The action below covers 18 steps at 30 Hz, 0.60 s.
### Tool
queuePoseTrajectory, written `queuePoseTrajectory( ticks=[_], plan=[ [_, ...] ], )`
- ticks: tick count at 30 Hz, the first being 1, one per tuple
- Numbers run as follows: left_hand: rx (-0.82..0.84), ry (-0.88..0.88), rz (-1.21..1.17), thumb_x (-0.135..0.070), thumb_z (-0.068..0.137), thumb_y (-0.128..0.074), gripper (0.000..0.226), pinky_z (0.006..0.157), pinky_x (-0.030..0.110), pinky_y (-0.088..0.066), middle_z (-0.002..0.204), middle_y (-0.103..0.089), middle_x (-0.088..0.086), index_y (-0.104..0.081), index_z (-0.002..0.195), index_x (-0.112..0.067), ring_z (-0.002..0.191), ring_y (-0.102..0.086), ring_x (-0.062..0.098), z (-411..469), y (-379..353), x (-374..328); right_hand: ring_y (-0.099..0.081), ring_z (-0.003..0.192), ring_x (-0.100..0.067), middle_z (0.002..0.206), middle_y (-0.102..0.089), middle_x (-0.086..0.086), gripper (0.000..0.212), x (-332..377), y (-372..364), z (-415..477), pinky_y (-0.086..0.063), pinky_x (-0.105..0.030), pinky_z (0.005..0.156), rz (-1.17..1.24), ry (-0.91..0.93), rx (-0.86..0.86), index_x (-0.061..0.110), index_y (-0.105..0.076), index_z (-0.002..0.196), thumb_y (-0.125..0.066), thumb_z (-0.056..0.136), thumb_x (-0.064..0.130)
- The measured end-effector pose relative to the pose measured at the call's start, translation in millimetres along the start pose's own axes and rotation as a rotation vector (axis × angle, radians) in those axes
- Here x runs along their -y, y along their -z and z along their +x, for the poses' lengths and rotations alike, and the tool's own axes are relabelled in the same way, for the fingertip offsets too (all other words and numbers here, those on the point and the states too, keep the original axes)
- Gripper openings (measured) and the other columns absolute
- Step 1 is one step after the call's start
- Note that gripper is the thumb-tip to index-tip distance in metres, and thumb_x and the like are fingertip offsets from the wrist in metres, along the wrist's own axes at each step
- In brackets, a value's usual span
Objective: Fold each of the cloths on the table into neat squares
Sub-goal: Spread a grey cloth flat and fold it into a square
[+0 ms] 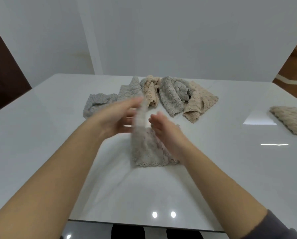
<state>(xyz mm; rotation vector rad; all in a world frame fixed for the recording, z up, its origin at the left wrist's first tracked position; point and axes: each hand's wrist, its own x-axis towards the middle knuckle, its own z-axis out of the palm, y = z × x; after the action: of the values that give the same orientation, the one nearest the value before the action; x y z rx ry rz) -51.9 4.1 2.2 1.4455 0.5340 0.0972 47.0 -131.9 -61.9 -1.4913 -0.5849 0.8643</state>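
A grey fluffy cloth lies on the white table in front of me, with one flap raised upright between my hands. My left hand, blurred by motion, holds the raised flap near its top edge. On the cloth's right side rests my right hand, its fingers fairly straight and close to the flap. Behind them sits a loose pile of unfolded cloths: a grey one at the left, a beige one, another grey one and a beige one at the right.
A folded beige cloth lies near the table's right edge. A brown cardboard box stands beyond the table at the right. A white wall rises behind the table. The near table edge runs just below my forearms.
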Motion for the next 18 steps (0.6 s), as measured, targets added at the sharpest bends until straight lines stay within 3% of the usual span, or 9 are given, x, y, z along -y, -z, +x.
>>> queuePoseTrajectory(
  ticks=[2,4,6,7,9,10,13,18],
  plan=[
    [0.063,-0.044,0.042,-0.053,0.089,-0.051,0.041,0.064,0.031,-0.048,0.07,-0.064,0.002,-0.059,0.096,-0.013,0.059,-0.059,0.017,3.9,-24.0,0.6,-0.054,0.123,-0.031,0.137,-0.055,-0.021,0.072,9.0,24.2,-5.3,-0.042,-0.042,0.102,0.558,-0.131,0.14,0.003,-0.05,0.136,-0.026,0.099,0.06],
    [-0.111,-0.224,0.168,-0.042,0.098,-0.047,0.033,0.068,0.03,-0.047,0.077,-0.068,0.002,-0.062,0.095,-0.012,0.065,-0.061,0.015,11.2,-36.0,16.8,-0.06,0.118,-0.035,0.128,-0.061,-0.024,0.071,10.3,45.6,-10.9,-0.045,-0.046,0.103,0.651,-0.215,0.154,-0.002,-0.048,0.133,-0.029,0.099,0.058],
    [-0.289,-0.451,0.411,-0.033,0.099,-0.05,0.023,0.08,0.03,-0.047,0.1,-0.068,-0.001,-0.065,0.104,-0.017,0.086,-0.062,0.008,18.6,-38.8,44.6,-0.069,0.099,-0.03,0.11,-0.07,-0.019,0.047,3.0,56.4,-10.6,-0.055,-0.041,0.089,0.507,-0.265,0.058,-0.001,-0.056,0.119,-0.037,0.102,0.038],
    [-0.3,-0.504,0.559,-0.035,0.098,-0.048,0.027,0.091,0.032,-0.045,0.117,-0.064,-0.005,-0.063,0.116,-0.02,0.103,-0.059,0.005,21.1,-39.2,58.4,-0.071,0.091,-0.027,0.102,-0.073,-0.017,0.035,-0.6,57.9,-8.6,-0.057,-0.038,0.083,0.439,-0.284,0.01,0.002,-0.059,0.114,-0.04,0.102,0.029],
    [-0.21,-0.483,0.853,-0.042,0.099,-0.038,0.048,0.116,0.038,-0.026,0.15,-0.041,-0.008,-0.043,0.143,-0.023,0.138,-0.034,0.007,24.8,-40.4,81.6,-0.072,0.084,-0.025,0.095,-0.073,-0.016,0.024,-6.0,56.1,-2.5,-0.058,-0.036,0.076,0.341,-0.308,-0.076,0.002,-0.062,0.108,-0.044,0.1,0.015],
    [-0.167,-0.439,0.953,-0.042,0.102,-0.033,0.052,0.121,0.04,-0.012,0.158,-0.026,-0.01,-0.03,0.151,-0.024,0.146,-0.017,0.006,26.0,-41.7,88.9,-0.072,0.083,-0.026,0.094,-0.073,-0.017,0.022,-6.8,55.5,0.9,-0.058,-0.035,0.074,0.301,-0.306,-0.11,0.0,-0.062,0.107,-0.045,0.099,0.011],
    [-0.127,-0.355,1.117,-0.044,0.103,-0.022,0.059,0.121,0.041,0.006,0.163,-0.002,-0.009,-0.009,0.156,-0.023,0.148,0.007,0.004,27.2,-47.7,96.9,-0.071,0.09,-0.032,0.101,-0.071,-0.022,0.022,-5.2,57.5,7.9,-0.058,-0.038,0.077,0.168,-0.261,-0.201,-0.006,-0.063,0.11,-0.05,0.094,0.004],
    [-0.151,-0.309,1.312,-0.048,0.102,-0.015,0.063,0.121,0.044,0.009,0.164,0.007,-0.003,-0.001,0.156,-0.018,0.149,0.012,0.009,31.8,-59.4,98.8,-0.067,0.101,-0.041,0.107,-0.067,-0.03,0.023,-7.6,64.2,8.5,-0.056,-0.048,0.089,0.023,-0.187,-0.253,-0.013,-0.063,0.108,-0.053,0.092,-0.001]
  ],
)
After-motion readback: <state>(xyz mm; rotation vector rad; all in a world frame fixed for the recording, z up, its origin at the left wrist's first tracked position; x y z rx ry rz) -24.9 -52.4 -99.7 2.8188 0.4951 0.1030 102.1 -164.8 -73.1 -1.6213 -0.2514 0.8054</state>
